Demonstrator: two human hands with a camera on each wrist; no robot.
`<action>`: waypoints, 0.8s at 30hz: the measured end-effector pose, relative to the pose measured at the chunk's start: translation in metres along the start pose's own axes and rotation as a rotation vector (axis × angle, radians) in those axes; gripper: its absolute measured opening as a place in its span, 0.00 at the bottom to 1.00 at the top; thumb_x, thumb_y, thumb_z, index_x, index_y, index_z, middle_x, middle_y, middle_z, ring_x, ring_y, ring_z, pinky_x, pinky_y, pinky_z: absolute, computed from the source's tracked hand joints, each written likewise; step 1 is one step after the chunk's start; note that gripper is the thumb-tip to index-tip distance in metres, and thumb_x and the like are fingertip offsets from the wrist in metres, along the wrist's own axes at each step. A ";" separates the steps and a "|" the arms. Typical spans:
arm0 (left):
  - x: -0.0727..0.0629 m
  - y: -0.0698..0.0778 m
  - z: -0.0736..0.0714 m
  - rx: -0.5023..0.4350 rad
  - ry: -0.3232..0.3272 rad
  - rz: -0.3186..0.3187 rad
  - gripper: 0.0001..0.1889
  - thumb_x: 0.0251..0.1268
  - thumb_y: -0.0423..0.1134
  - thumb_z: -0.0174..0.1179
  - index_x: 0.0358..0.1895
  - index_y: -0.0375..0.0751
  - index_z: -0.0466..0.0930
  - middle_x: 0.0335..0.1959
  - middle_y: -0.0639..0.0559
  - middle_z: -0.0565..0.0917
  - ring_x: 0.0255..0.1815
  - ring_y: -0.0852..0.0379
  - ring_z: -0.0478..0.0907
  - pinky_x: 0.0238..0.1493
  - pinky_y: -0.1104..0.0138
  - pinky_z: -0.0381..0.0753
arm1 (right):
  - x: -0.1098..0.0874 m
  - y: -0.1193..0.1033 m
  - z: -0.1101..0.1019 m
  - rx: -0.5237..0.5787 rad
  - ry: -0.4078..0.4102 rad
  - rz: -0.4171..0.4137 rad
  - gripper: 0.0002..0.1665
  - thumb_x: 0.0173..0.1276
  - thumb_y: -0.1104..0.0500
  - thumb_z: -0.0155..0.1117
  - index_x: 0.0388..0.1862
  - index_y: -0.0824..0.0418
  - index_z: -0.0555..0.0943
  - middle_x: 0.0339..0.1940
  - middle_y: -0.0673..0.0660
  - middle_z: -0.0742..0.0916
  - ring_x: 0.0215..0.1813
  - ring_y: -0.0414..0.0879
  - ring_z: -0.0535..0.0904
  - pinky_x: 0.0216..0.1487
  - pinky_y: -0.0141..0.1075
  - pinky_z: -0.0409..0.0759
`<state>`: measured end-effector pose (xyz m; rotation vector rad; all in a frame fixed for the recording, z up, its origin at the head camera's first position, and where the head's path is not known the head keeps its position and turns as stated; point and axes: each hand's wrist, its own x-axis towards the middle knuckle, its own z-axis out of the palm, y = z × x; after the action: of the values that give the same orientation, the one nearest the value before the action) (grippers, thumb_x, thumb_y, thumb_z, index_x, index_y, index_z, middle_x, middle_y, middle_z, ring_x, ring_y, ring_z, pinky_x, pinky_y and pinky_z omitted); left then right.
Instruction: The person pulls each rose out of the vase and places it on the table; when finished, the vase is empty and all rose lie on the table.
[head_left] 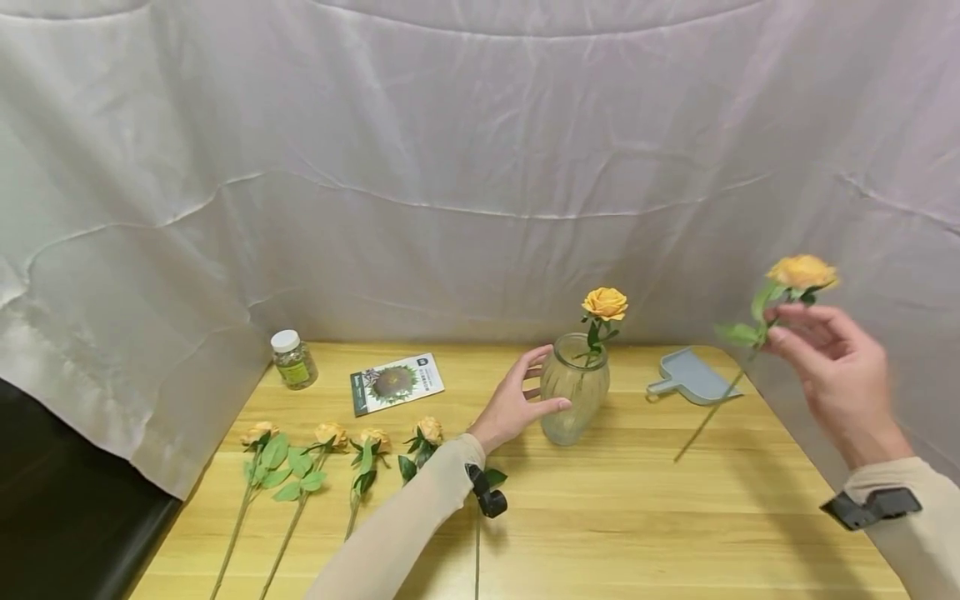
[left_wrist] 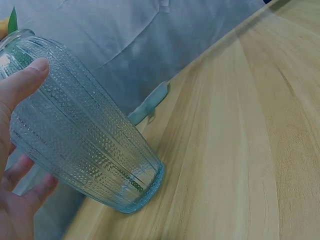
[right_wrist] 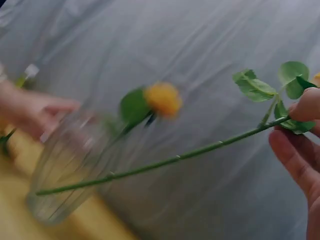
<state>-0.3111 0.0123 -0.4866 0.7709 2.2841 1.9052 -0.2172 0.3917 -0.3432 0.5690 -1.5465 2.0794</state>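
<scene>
The clear ribbed glass vase (head_left: 576,392) stands on the table with one yellow rose (head_left: 605,304) in it. My left hand (head_left: 517,404) holds the vase from its left side, thumb across the front and the other fingers around the back near the rim. In the left wrist view, the thumb (left_wrist: 30,77) overlaps the upper glass. Out to the right, my right hand (head_left: 840,367) pinches a second yellow rose (head_left: 802,272) by its stem just below the bloom, between thumb and fingers. This rose's long green stem (right_wrist: 170,161) slants down toward the vase side, its lower end free.
Several more yellow roses (head_left: 330,435) lie on the table (head_left: 637,533) at the left and under my left forearm. Behind them are a white-capped jar (head_left: 294,360) and a seed packet (head_left: 397,383). A grey-blue dustpan (head_left: 693,377) lies right of the vase, before a grey curtain (head_left: 480,167).
</scene>
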 end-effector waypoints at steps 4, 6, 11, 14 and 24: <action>0.000 0.002 0.001 -0.004 -0.005 0.006 0.48 0.66 0.49 0.80 0.84 0.74 0.60 0.81 0.55 0.69 0.79 0.47 0.71 0.78 0.50 0.79 | -0.024 0.019 -0.013 -0.218 -0.119 0.125 0.22 0.75 0.83 0.59 0.65 0.75 0.79 0.57 0.52 0.93 0.54 0.40 0.91 0.55 0.29 0.90; 0.000 0.002 0.001 -0.011 -0.003 0.011 0.49 0.66 0.49 0.80 0.85 0.72 0.60 0.81 0.56 0.69 0.80 0.46 0.70 0.78 0.49 0.79 | -0.034 0.030 -0.015 -0.295 -0.172 0.180 0.21 0.76 0.81 0.61 0.64 0.73 0.80 0.56 0.49 0.93 0.54 0.37 0.91 0.55 0.27 0.89; 0.000 0.001 0.001 -0.022 -0.002 0.011 0.48 0.66 0.49 0.80 0.83 0.75 0.61 0.80 0.57 0.69 0.81 0.46 0.68 0.78 0.50 0.79 | -0.062 0.063 -0.015 -0.463 -0.293 0.318 0.17 0.78 0.74 0.64 0.63 0.71 0.81 0.56 0.42 0.92 0.54 0.33 0.90 0.52 0.28 0.90; 0.001 0.000 0.001 -0.019 -0.003 0.008 0.48 0.65 0.49 0.81 0.83 0.76 0.61 0.81 0.57 0.70 0.81 0.47 0.69 0.78 0.50 0.79 | -0.080 0.083 -0.012 -0.495 -0.345 0.381 0.17 0.79 0.72 0.65 0.63 0.73 0.80 0.56 0.40 0.92 0.54 0.33 0.90 0.52 0.30 0.91; 0.001 0.001 0.000 -0.010 -0.004 0.000 0.47 0.66 0.49 0.80 0.83 0.77 0.61 0.81 0.57 0.69 0.81 0.49 0.69 0.78 0.51 0.79 | -0.111 0.130 -0.002 -0.386 -0.443 0.464 0.20 0.79 0.72 0.63 0.64 0.84 0.74 0.53 0.47 0.94 0.54 0.36 0.91 0.50 0.33 0.93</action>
<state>-0.3112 0.0128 -0.4857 0.7727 2.2705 1.9125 -0.2070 0.3477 -0.5081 0.5905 -2.4645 1.9578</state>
